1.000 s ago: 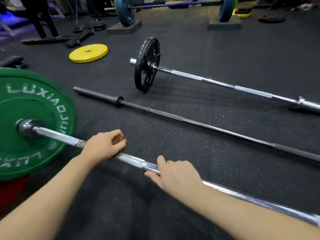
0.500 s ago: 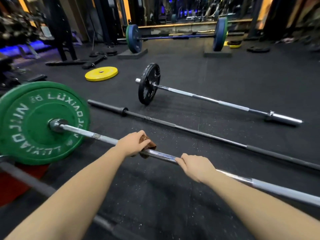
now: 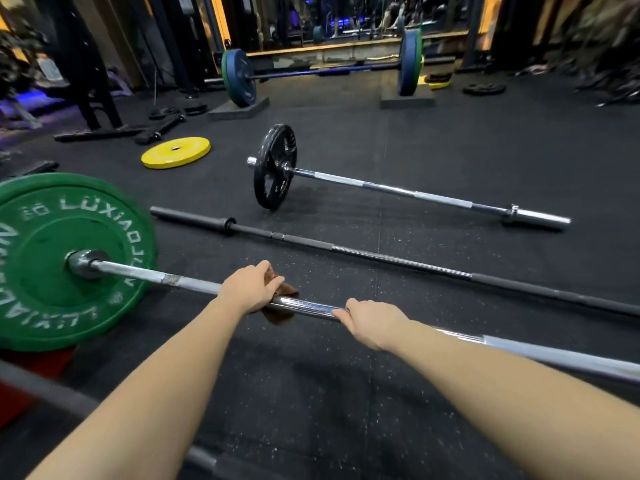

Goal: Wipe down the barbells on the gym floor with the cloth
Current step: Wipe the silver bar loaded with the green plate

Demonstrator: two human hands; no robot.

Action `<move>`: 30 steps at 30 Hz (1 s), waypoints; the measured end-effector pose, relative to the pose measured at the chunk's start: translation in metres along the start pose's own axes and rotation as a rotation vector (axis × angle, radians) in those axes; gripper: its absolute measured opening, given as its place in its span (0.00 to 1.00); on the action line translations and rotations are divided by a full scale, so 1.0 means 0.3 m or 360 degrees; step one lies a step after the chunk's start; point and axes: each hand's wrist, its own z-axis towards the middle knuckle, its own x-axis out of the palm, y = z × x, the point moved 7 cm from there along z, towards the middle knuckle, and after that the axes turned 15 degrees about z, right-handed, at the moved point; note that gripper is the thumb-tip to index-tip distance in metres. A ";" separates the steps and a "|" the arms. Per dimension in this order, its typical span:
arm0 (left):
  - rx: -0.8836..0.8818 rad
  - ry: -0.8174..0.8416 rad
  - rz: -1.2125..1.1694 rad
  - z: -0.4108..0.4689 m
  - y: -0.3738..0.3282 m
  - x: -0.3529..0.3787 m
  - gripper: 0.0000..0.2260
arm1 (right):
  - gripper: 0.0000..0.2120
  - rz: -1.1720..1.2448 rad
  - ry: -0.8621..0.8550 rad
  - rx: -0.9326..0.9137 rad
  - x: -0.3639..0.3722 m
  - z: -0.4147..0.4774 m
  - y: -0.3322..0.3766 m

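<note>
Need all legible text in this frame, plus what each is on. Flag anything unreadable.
"LUXIAO": white letters on the upper arc of the green plate; more letters follow down the right side, blurred.
"LUXIAO": again, upside down, on the same plate's lower arc.
Small mark left of the upper word: too blurred to read.
Black plate: markings on its face, too small to read.
Yellow plate: no text visible.

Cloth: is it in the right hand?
No, the left hand grips the cloth around the bar; the right hand holds bare bar.
</note>
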 end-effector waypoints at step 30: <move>0.0020 0.0278 -0.0115 0.073 -0.037 0.006 0.16 | 0.46 -0.0465 -0.0301 -0.0041 -0.077 -0.073 -0.181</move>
